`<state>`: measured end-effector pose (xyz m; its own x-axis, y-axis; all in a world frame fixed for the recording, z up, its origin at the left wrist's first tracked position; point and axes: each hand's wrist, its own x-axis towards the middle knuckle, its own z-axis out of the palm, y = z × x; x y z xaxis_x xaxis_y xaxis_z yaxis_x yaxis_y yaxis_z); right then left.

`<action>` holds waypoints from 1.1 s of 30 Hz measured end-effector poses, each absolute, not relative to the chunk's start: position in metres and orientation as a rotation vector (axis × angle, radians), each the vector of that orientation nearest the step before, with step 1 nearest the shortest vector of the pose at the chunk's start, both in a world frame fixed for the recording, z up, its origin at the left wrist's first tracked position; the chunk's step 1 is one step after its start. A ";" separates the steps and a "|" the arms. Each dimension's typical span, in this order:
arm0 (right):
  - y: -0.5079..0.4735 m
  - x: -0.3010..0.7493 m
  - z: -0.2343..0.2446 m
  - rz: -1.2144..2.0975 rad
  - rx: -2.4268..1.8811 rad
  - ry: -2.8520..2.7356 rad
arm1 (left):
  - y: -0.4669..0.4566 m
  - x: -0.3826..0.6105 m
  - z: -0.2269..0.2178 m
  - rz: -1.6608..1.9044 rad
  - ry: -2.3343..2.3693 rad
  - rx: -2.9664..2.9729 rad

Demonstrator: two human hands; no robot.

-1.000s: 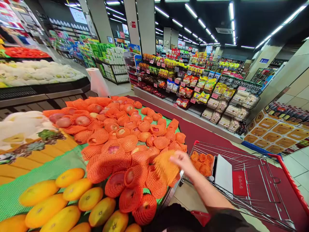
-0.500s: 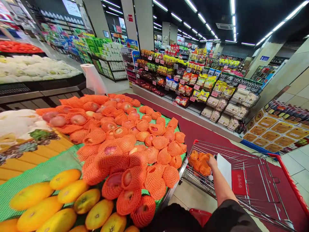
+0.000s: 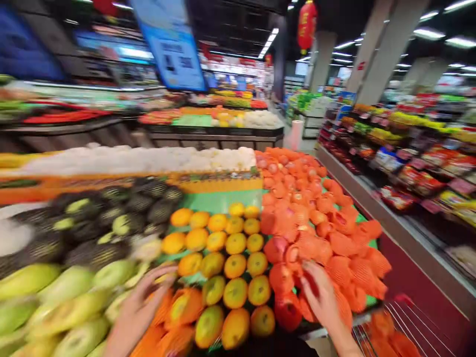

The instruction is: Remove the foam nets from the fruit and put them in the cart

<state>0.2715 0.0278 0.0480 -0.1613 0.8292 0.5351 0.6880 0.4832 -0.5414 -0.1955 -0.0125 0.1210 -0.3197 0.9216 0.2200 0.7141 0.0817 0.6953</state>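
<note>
Fruits in orange foam nets [image 3: 345,243] heap up towards 4 o'clock in the head view, and the right hand [image 3: 323,295] reaches over their near edge, between 4 and 5 o'clock, thumb and fingers parted; blur makes it impossible to tell whether it pinches one. Between 7 and 8 o'clock, the left hand [image 3: 143,305] is spread, its fingers loosely curved, just beside a smaller group of orange-netted fruits [image 3: 163,342] at 7 o'clock. Rows of yellow-orange oval fruits [image 3: 235,266] fill 6 o'clock, between the hands. Long pale-green fruits [image 3: 76,307] lie at 8 o'clock, dark-skinned fruits [image 3: 137,203] behind them towards 9. More netted fruits [image 3: 381,325] sit in a wire shopping cart [image 3: 416,322] at 4 o'clock, lower right. Shelves of bagged goods [image 3: 412,178] stand at 3 o'clock; a red lantern [image 3: 307,25] hangs at 1 o'clock.
</note>
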 end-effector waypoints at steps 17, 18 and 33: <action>0.021 0.196 -0.043 0.331 -1.073 -2.702 | -0.028 -0.199 0.042 0.145 2.270 1.436; 0.020 0.197 -0.046 0.323 -1.053 -2.680 | -0.023 -0.198 0.044 0.101 2.287 1.418; 0.022 0.197 -0.052 0.393 -1.056 -2.606 | -0.004 -0.173 0.030 -0.263 2.193 1.361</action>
